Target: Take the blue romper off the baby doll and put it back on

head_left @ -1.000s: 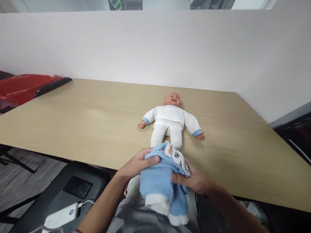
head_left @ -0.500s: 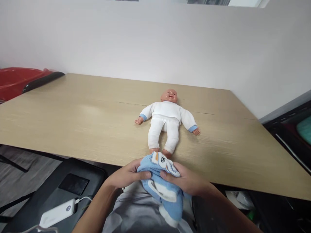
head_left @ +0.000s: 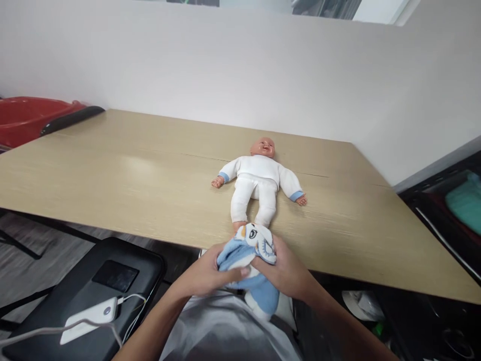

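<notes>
In front of my lap I hold a bunched blue-and-white fleece baby garment (head_left: 263,293), with an embroidered animal face on top and a white-edged part hanging below. My left hand (head_left: 210,271) grips its left side, thumb lying across the front. On the other side my right hand (head_left: 291,271) is closed on the fabric, its thumb pressed into the folds. Just beyond, a baby doll (head_left: 259,168) in a white top with blue cuffs and white leggings lies on its back, head away from me. The garment partly hides its feet.
The doll lies on a wooden table (head_left: 150,195). At the left, a black stool (head_left: 146,255) carries a phone (head_left: 115,276) and a white power bank (head_left: 90,320) with a cable. A red basin (head_left: 33,118) stands beyond the table's left end.
Both hands have raised the garment slightly toward the doll's feet and gathered it more. My left thumb has slid right across the fabric. The view has shifted a little.
</notes>
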Demonstrator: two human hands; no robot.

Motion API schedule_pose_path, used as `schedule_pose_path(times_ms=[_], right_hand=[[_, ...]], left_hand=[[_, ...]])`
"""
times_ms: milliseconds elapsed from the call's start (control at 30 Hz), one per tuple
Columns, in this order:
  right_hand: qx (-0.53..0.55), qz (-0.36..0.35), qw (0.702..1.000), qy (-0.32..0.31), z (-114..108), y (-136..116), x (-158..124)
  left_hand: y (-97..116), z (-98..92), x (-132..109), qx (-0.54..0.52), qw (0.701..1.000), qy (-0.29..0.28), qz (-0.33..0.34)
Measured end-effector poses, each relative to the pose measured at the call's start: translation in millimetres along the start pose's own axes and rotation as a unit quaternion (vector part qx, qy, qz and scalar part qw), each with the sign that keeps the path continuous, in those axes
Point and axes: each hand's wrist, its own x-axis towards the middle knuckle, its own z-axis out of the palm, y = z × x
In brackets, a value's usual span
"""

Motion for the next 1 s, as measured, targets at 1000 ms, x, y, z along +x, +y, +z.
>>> schedule_pose_path(times_ms=[1000], right_hand=[[-0.136, -0.072, 0.981, 0.117, 30.7, 39.1, 25.6]], left_hand=[[-39.2, -13.4, 40.2, 0.139, 0.963, 0.197, 0.123]])
